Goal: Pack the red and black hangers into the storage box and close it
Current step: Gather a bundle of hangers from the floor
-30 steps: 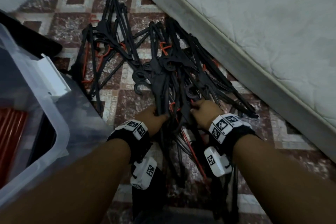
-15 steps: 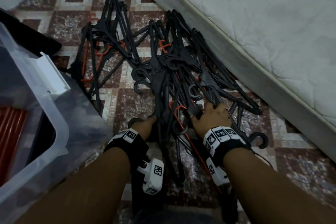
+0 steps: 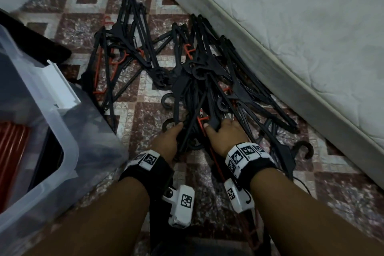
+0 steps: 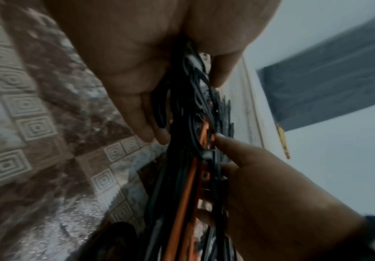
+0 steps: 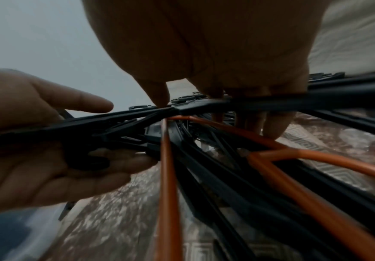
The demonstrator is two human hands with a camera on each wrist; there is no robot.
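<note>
A tangled pile of black hangers (image 3: 199,81) with a few red ones lies on the tiled floor. My left hand (image 3: 169,138) grips a bundle of them at the pile's near end, thumb on top and fingers beneath (image 4: 182,106). My right hand (image 3: 225,133) is beside it, fingers curled over a black hanger bar (image 5: 237,104), above a red hanger (image 5: 168,176). The clear storage box (image 3: 62,131) stands open at the left with red hangers (image 3: 12,147) inside.
A white mattress (image 3: 301,27) on a grey base borders the pile on the right. The box's white latch (image 3: 62,87) juts toward the pile. A dark flat object (image 3: 41,48) lies behind the box. A loose black hook (image 3: 303,147) lies near my right wrist.
Both hands have shifted their hold on the pile. The left hand has reached further forward along the bundle, and the hangers have been gathered closer together between the hands.
</note>
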